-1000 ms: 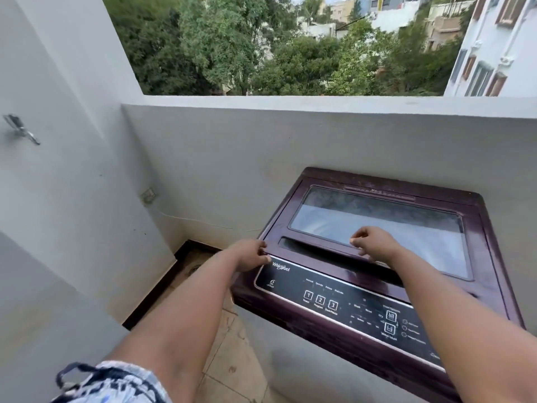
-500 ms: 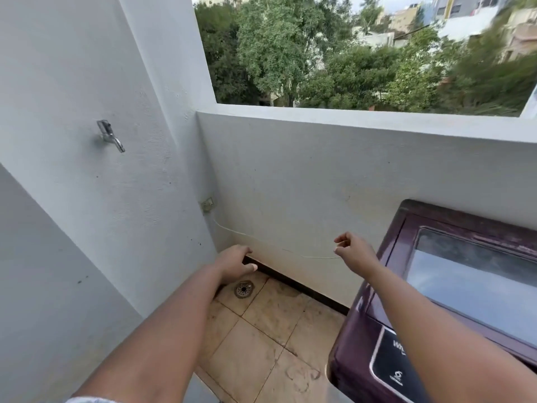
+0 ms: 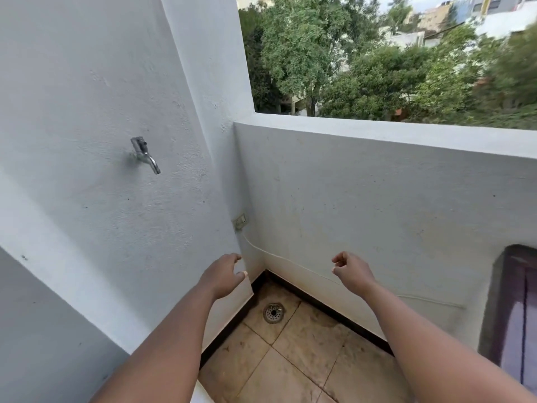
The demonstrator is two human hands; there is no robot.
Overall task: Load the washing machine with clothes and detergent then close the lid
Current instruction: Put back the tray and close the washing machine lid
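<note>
Nothing gripped: left hand (image 3: 222, 276) loosely spread, right hand (image 3: 351, 271) loosely curled, both empty, out over tiled floor (image 3: 290, 359) near corner drain (image 3: 273, 313). Washing machine (image 3: 511, 312) barely in frame at far right, only a maroon edge visible; lid position impossible to judge. No clothes or detergent in sight. Clothes likely soft, light, easily bunched in a fist; lid probably stiff, glassy, best taken at front edge.
</note>
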